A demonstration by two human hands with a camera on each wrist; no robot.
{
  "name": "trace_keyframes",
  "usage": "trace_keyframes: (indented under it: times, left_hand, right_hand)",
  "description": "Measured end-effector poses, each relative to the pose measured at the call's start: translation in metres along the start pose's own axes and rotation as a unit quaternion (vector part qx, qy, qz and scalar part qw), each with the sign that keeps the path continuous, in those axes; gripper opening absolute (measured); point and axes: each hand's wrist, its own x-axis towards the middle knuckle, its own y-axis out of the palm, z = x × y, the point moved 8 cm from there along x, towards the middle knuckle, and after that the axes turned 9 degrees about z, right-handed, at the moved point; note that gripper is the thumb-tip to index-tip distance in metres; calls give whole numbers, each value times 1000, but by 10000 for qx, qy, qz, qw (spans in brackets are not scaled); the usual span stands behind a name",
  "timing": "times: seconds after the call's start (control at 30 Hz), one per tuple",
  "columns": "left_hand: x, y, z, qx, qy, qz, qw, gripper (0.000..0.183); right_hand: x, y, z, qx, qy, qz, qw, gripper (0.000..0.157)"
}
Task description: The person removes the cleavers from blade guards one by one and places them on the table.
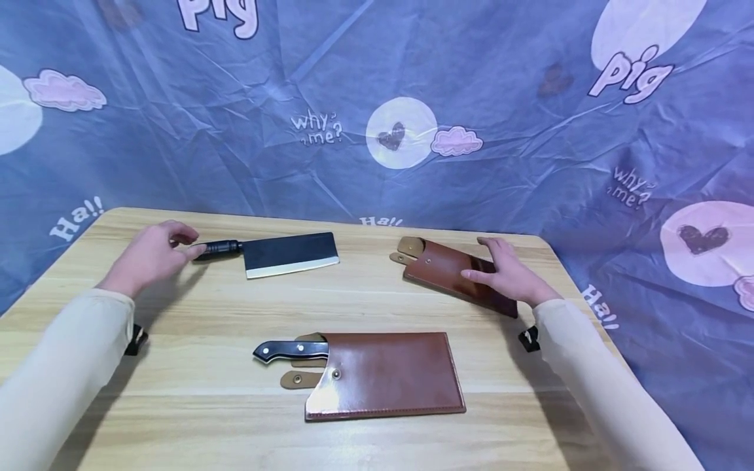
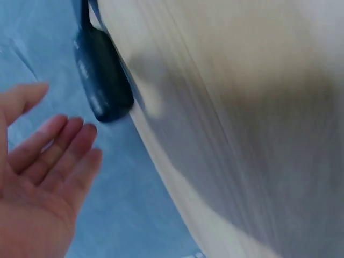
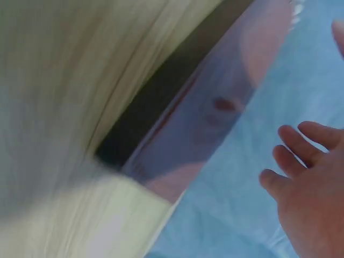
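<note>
At the back left of the table lies a cleaver (image 1: 290, 254) with a dark blade, a bright edge and a black handle. My left hand (image 1: 152, 256) hovers at the end of the handle (image 2: 102, 75), its fingers loosely bent and a small gap showing in the left wrist view. On the back right rests a brown leather knife sheath (image 1: 450, 271), its strap end facing left. Above its right part is my right hand (image 1: 511, 271), thumb and fingers spread. The right wrist view has this hand's fingers apart from the glossy sheath (image 3: 188, 107).
Nearer the front, a second brown sheath (image 1: 391, 373) holds a knife whose black riveted handle (image 1: 292, 350) sticks out to the left beside a loose snap strap (image 1: 300, 379). Behind the wooden table (image 1: 194, 418) hangs a blue printed cloth (image 1: 283, 170).
</note>
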Motion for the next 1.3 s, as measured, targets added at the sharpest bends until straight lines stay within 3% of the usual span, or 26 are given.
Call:
trace_keyframes:
  times: [0.2,0.37,0.47,0.57,0.8,1.0,1.3]
  left_hand:
    - [-21,5,-35,-226,383,-310,9985,57]
    - [-43,22,-68,-544,636,-338,9959,50]
    - [-54,34,-87,-544,819,-379,9944,45]
    - [-61,46,-104,-522,1114,-292,9920,44]
    - [-71,77,-141,-468,1908,309,9800,42]
    - [-78,95,-154,-355,1781,424,9825,36]
    - [-80,113,-153,-248,1536,607,9860,42]
  right_hand:
    - [-23,-1,44,510,-583,-556,9955,54]
    - [-43,15,75,1080,-860,-573,9888,37]
    - [-53,24,92,1035,-1034,-562,9876,31]
    - [-60,31,108,800,-1258,-570,9872,27]
    - [-66,54,135,512,-1654,-260,9846,28]
    - [-68,71,145,190,-1810,1,9833,37]
    - [-72,86,155,90,-2070,249,9780,44]
